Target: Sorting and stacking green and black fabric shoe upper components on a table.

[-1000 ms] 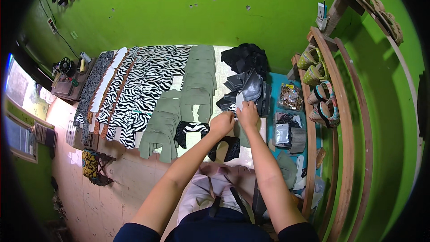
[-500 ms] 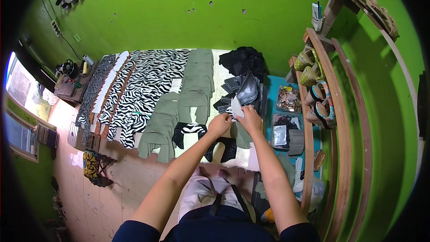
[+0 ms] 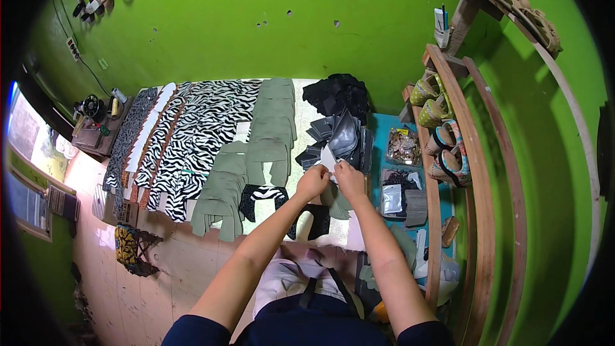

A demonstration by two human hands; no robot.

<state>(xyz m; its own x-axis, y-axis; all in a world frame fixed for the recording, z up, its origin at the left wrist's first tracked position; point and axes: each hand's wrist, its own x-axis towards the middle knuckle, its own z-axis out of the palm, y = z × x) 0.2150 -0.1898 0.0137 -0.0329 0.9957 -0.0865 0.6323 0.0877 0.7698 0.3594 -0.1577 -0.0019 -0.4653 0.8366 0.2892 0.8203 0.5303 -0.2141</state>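
Observation:
Over the right part of the table, my left hand point(image 3: 313, 181) and my right hand point(image 3: 349, 181) are close together, fingers pinched. Between them is a small white pointed piece point(image 3: 328, 159) of sheet material, its tip standing up past the fingers. Both hands seem to grip its lower edge, though the fingers partly cover it. Just beyond lie dark grey leather-like pieces point(image 3: 346, 134). Nearer me are black patterned cut pieces point(image 3: 310, 223) and a zebra-print piece with black ends point(image 3: 264, 200). Olive-green cut pieces point(image 3: 274, 122) overlap in a column left of my hands.
Zebra-print strips point(image 3: 211, 109) cover the table's left part. A black heap point(image 3: 339, 96) sits at the back. To the right are a clear box of small parts point(image 3: 403, 147), another box point(image 3: 402, 195) and a wooden rack point(image 3: 462, 160) with sandals. A patterned stool point(image 3: 131, 248) stands at left.
My left hand has come up to the white piece beside my right hand, which has shifted slightly. The white piece now stands between both hands. The whole view has shifted a little.

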